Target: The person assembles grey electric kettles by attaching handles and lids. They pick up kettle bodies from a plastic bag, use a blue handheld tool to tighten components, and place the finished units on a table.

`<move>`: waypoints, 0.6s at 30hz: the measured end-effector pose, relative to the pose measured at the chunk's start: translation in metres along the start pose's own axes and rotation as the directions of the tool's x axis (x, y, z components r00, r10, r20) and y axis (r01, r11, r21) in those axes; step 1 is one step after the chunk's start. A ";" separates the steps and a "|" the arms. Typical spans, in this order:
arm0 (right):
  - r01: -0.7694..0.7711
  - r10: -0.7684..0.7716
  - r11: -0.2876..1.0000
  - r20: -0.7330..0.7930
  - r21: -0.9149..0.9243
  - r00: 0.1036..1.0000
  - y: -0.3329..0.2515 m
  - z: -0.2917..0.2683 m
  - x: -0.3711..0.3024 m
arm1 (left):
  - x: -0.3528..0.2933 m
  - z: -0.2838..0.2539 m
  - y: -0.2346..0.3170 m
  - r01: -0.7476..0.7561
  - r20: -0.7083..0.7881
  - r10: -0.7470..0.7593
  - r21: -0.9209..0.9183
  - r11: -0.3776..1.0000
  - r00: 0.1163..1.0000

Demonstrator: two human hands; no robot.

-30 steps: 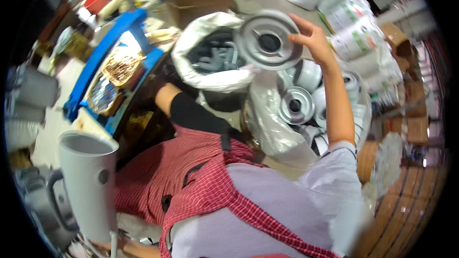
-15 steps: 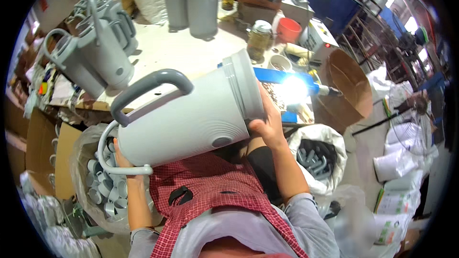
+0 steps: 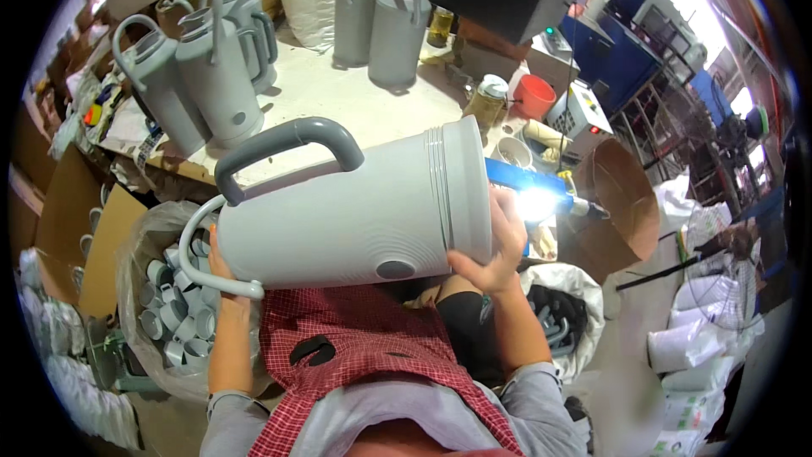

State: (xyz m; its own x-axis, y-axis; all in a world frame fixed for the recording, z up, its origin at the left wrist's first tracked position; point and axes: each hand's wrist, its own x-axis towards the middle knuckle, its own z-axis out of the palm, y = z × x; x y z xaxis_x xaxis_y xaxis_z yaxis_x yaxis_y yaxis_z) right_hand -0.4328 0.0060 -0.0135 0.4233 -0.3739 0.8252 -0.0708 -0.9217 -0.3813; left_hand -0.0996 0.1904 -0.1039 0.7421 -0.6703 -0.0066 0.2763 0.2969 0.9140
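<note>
While the right hand [image 3: 499, 250] grips the wide, ribbed end of a light-grey jug [image 3: 355, 211], thumb and fingers spread against it, the left hand [image 3: 220, 262], partly hidden, holds the other end beside its swing handle [image 3: 190, 262]. The jug lies on its side between the two palms, raised before the near edge of the table [image 3: 313, 85], its dark-grey carrying handle [image 3: 288, 144] uppermost. It hides part of that edge; the right fingers overlap the blue frame [image 3: 507, 173], where a glare blurs detail. Below the table's near left corner, a plastic bag [image 3: 131, 313] holds small grey cups [image 3: 173, 313]; a white sack [image 3: 588, 305] stands beyond the right forearm. Finished-looking jugs [image 3: 224, 76] crowd the table's left edge, and a lidded jar [image 3: 488, 101] and red cup [image 3: 534, 97] stand toward its right edge.
</note>
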 end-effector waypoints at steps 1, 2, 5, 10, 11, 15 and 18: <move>0.021 -0.021 0.999 0.010 0.034 1.000 -0.003 -0.001 0.006 | -0.001 0.005 0.003 -0.006 -0.065 0.001 -0.077 0.997 0.998; 0.038 -0.040 0.998 0.030 0.042 0.999 -0.003 0.000 0.008 | 0.005 -0.004 -0.005 -0.017 -0.084 0.006 -0.122 0.992 0.996; 0.084 -0.089 0.994 0.068 0.070 0.994 -0.008 0.007 0.015 | 0.017 -0.043 -0.017 -0.060 -0.121 0.037 -0.197 0.979 0.992; -0.020 -0.001 0.970 0.086 0.241 0.996 -0.006 0.040 0.016 | -0.006 -0.061 0.020 -0.213 -0.275 0.251 0.162 0.964 0.928; -0.030 0.007 0.961 0.082 0.274 0.997 -0.006 0.048 0.017 | -0.019 -0.046 0.040 -0.205 -0.300 0.243 0.151 0.967 0.923; -0.561 0.465 0.662 0.315 0.497 0.827 0.008 0.083 0.030 | -0.018 -0.066 0.065 -0.282 -0.506 0.271 0.055 0.958 0.819; -0.980 0.544 -0.028 0.825 0.199 0.152 0.060 0.138 0.042 | -0.029 -0.086 0.101 -0.492 -0.331 0.605 0.367 0.789 0.724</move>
State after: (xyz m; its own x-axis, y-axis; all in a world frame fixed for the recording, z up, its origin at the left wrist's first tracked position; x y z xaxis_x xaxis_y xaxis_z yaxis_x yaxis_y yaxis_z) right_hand -0.2943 -0.0512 -0.0590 0.7710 -0.4736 -0.4256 -0.2326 0.4127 -0.8807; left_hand -0.0401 0.2984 -0.0464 0.9065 -0.0806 0.4144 -0.3714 0.3145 0.8736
